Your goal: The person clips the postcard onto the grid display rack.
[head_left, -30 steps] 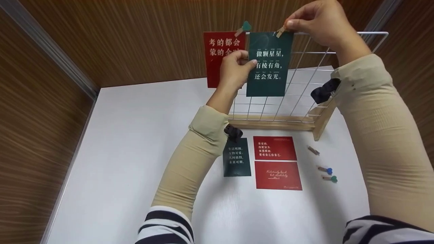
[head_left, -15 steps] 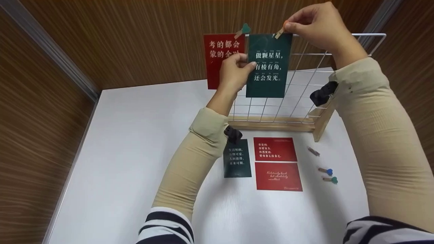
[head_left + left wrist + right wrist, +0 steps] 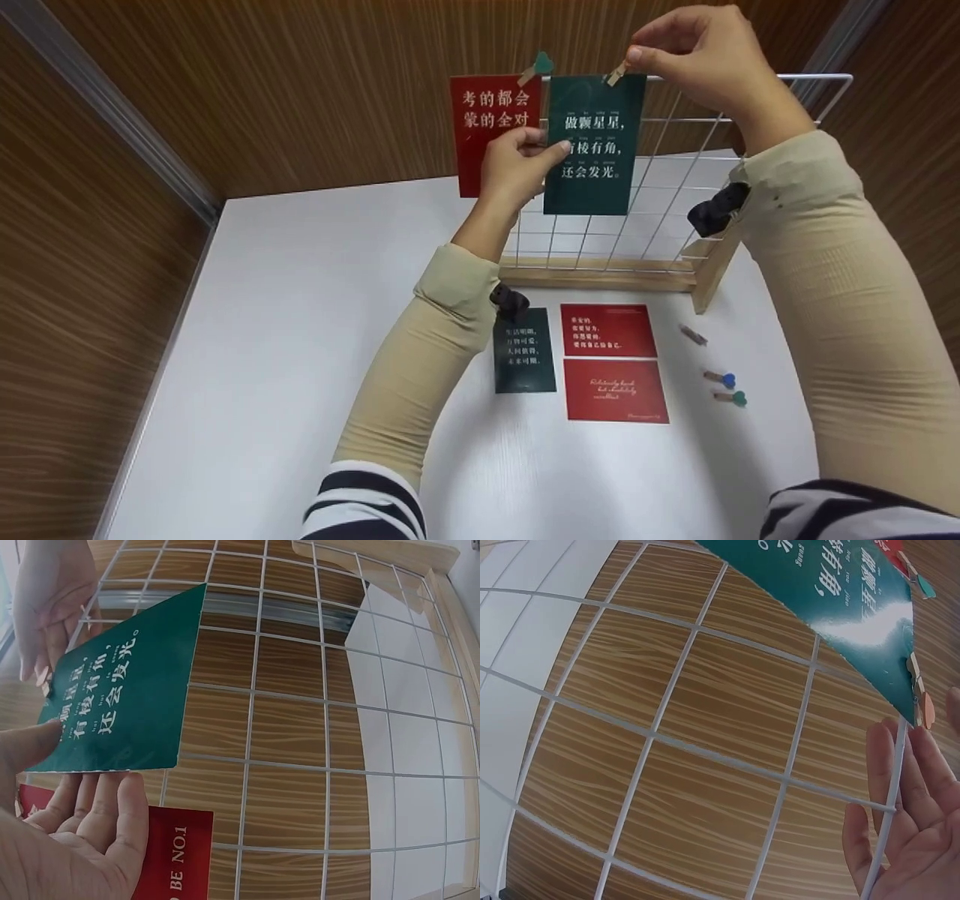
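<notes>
A green card (image 3: 596,172) with white lettering hangs at the top of the white wire grid (image 3: 679,169). My left hand (image 3: 517,169) pinches the card's left edge, thumb in front and fingers behind, as the left wrist view shows. A small wooden clothespin (image 3: 916,679) with an orange heart sits at the card's upper edge. Around its heart end are the thumb and fingertips of my right hand (image 3: 709,56). In the right wrist view the fingers are fairly straight, and a gap shows between thumb and heart.
A red card (image 3: 480,150) hangs to the left under a green-heart clothespin (image 3: 538,66). Below the grid's wooden base (image 3: 600,277) lie another green card (image 3: 525,360) and two red cards (image 3: 609,330). Three loose clothespins (image 3: 694,334) lie to their right.
My left hand has slid slightly left and down along the card's edge. The clothespin stays at the card's top; my right hand has barely moved.
</notes>
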A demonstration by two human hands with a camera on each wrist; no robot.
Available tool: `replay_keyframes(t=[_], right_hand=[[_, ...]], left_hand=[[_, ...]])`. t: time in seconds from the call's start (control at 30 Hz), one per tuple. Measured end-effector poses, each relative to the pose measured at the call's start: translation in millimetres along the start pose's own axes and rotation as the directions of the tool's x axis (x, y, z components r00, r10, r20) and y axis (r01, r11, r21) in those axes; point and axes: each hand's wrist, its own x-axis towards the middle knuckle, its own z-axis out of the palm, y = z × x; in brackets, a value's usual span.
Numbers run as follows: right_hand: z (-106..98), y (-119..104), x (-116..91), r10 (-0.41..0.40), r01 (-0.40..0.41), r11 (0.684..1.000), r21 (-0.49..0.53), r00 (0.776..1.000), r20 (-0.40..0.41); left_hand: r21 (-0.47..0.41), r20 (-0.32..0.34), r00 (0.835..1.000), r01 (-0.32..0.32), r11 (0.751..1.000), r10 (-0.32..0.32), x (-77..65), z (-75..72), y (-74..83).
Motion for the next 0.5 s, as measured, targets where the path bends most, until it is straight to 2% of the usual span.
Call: replay_keyframes(t=[0.27, 0.5], right_hand=[[-5, 4, -3, 0.015, -0.015, 1.000, 0.015, 1.000, -0.007], [-13, 11, -7, 0.033, -0.033, 0.999, 0.020, 0.999, -0.027]], left_hand=[[0.040, 0.047, 0.999, 0.019, 0.999, -0.020, -0.8, -2.4, -8.2], [0.095, 0.091, 0.995, 0.038, 0.995, -0.047, -4.3, -4.8, -22.9]])
